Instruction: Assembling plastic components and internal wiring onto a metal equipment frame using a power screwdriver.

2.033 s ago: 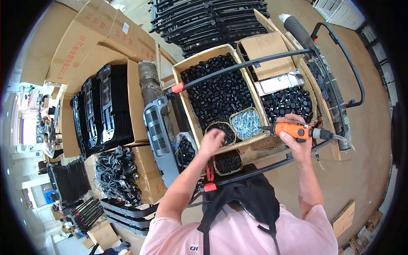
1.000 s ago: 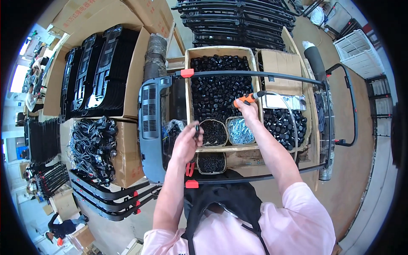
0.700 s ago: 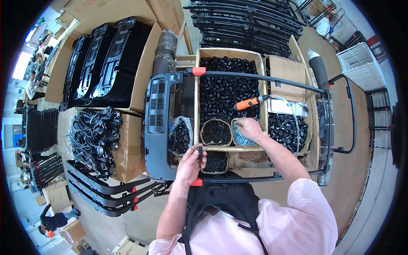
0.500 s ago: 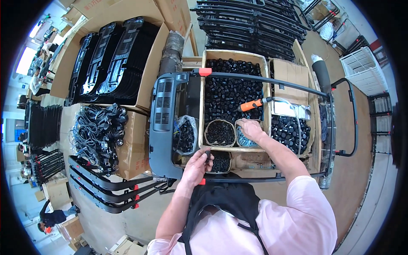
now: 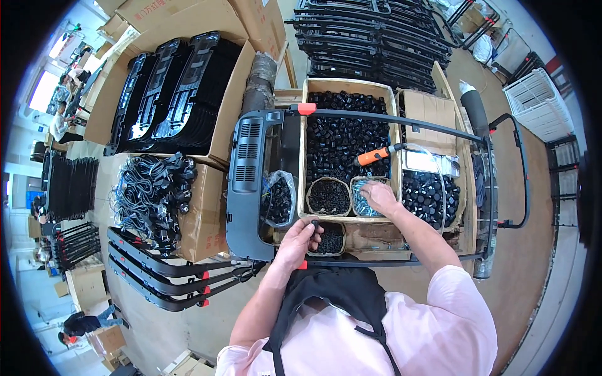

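My left hand [image 5: 300, 243] is closed, with a small black plastic part [image 5: 315, 224] pinched between thumb and fingers. It is just over the near edge of a wooden tray [image 5: 304, 150]. My right hand [image 5: 380, 198] reaches into a small tub of silvery screws [image 5: 362, 202] in the tray's near right corner. Its fingers are curled down among the screws, and whatever the tips grip is hidden. Beside that tub sits a round tub of tiny black parts [image 5: 330, 196]. Around the tray lies a black frame [image 5: 401, 116] with a vented panel [image 5: 246, 182] at its left.
An orange-handled power screwdriver [image 5: 373, 156] lies on black knobs [image 5: 345, 125] in the tray. More round black parts [image 5: 429, 197] fill a box on the right. Left are bundled cables [image 5: 153, 200] and a carton [image 5: 235, 100] of black panels. Stacked frames [image 5: 376, 44] stand behind.
The whole view has shifted slightly, so the scene sits a little further right. My right hand stays at the screw tub, its fingers slightly repositioned. My left hand keeps the black part.
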The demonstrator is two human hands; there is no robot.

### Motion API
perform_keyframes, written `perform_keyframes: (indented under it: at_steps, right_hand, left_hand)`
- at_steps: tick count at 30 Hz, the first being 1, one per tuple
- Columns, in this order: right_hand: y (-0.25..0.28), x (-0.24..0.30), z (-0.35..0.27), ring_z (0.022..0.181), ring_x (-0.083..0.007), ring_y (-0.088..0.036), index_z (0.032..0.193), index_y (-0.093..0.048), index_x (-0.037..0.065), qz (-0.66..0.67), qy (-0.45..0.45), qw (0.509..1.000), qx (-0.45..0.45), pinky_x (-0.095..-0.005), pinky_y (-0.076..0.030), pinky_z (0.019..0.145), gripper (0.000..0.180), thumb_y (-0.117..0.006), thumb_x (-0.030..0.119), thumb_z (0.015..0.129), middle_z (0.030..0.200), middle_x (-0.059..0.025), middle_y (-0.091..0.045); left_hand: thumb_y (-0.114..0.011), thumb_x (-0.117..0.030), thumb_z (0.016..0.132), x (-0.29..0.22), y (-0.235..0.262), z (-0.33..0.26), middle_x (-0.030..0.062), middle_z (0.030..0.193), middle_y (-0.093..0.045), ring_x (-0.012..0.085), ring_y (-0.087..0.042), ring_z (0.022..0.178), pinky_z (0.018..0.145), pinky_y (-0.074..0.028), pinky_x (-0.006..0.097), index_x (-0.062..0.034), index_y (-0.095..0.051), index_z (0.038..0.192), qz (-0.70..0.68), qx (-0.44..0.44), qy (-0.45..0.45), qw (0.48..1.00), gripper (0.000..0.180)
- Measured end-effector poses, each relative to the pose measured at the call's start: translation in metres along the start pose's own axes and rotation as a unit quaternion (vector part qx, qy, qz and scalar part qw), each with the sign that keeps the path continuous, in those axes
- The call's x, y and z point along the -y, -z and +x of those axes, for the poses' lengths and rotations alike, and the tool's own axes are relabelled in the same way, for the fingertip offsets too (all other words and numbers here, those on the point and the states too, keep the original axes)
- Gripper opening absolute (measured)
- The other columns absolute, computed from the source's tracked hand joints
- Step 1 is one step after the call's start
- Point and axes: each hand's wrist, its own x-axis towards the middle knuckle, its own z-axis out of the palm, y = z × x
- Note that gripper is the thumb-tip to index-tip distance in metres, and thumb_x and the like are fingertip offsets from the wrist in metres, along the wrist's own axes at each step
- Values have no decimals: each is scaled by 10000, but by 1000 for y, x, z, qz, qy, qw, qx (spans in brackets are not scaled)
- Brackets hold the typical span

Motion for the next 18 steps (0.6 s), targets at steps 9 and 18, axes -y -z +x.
perform_keyframes:
  at_steps: [9, 18]
  right_hand:
    - [28, 51, -10, 838, -130, -710, 1133, -692, 34, 570, -221, 789, -50, -278, -520, 669, 175, -673, 160, 1014, 961, -75, -763]
    - [65, 182, -21, 813, -74, -628, 1091, -731, 15, 542, -122, 831, -24, -251, -535, 737, 167, -742, 145, 986, 910, -13, -703]
  left_hand:
    - [-537, -149, 1113, -11, -10, 6, 58, 1096, -693, 97, -644, 844, 696, -536, 235, -48, -566, 1353, 65, 25, 4, 998, 262]
    - [-556, -165, 1105, -17, 4, 0, 76, 1097, -709, 115, -668, 878, 728, -550, 247, -29, -534, 1417, 101, 80, -9, 992, 341]
